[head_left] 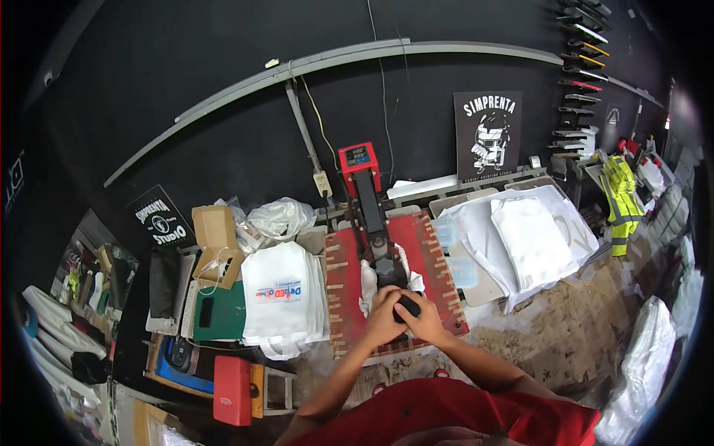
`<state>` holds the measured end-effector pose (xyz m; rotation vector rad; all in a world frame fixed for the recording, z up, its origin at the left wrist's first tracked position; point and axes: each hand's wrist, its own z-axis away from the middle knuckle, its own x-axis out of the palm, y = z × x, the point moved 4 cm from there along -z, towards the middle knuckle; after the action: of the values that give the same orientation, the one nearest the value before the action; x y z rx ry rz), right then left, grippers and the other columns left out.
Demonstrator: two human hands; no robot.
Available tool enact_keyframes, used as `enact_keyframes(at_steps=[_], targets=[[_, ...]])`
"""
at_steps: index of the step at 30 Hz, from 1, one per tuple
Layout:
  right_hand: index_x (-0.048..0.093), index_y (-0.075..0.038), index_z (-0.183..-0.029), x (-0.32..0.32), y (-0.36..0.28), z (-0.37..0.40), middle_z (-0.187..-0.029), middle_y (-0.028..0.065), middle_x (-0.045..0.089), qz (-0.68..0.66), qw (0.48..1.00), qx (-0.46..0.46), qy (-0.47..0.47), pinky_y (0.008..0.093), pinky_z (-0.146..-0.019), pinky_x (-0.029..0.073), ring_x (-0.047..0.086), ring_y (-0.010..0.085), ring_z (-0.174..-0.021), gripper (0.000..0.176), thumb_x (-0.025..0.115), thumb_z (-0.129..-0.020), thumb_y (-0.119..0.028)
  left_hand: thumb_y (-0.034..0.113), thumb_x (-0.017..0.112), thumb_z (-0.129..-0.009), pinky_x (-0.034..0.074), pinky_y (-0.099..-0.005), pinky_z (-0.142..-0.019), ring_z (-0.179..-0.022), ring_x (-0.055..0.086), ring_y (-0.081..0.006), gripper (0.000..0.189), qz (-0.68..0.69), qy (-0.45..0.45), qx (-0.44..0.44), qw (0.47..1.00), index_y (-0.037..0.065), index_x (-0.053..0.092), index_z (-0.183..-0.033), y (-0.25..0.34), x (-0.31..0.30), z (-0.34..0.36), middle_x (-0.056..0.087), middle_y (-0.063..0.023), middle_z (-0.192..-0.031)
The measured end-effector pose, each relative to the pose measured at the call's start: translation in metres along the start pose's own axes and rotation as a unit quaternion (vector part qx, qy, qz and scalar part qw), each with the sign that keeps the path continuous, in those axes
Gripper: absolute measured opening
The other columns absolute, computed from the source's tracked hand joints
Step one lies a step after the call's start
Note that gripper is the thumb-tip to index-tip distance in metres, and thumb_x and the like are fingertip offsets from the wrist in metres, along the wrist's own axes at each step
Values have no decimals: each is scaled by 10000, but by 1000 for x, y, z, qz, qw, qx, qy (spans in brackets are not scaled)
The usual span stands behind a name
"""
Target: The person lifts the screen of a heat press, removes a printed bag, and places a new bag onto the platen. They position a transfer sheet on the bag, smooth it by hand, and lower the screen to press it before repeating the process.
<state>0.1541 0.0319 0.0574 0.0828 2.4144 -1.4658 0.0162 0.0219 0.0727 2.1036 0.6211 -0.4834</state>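
Note:
A heat press with a red control box and a black arm stands before me on a red board. Both my hands meet at the black handle at the near end of its arm. My left hand wraps the handle from the left, and my right hand closes over it from the right. Crumpled white material shows on either side of the press head. Whatever lies under the head is hidden by the press and my hands.
Left of the press lies a stack of printed white bags, with an open cardboard box and a phone beyond. To the right are white bags on a board. A red seat stands at lower left.

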Motion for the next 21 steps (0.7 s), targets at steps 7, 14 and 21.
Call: enact_keyframes(at_steps=[7,14,21], targets=[[665,-136,-1155,24,40,17,-947,209,670,203,974,-60,-76,494,-720,563,675,426,-865,441,736,-836,-433,228,807,-832,494,-398,-828,-911,629,-298,252,10,70,-144,987,47,677,-951,-107,-19,-32,664,-121,-945],[552,-137,-1297,40,49,18,-1134,304,617,245,949,-27,-199,506,-808,565,671,453,-948,674,763,-765,-493,581,700,-862,415,-538,-1029,-1154,525,-468,915,-170,102,-259,945,-28,327,-1435,-130,35,-63,496,-313,-1275],[511,-121,-1341,43,46,18,-1197,399,570,243,945,-18,-216,522,-788,583,677,506,-931,747,797,-755,-485,645,783,-747,448,-475,-1039,-1234,538,-507,1091,14,80,-374,924,-80,295,-1400,-152,28,-59,489,-381,-1359]])
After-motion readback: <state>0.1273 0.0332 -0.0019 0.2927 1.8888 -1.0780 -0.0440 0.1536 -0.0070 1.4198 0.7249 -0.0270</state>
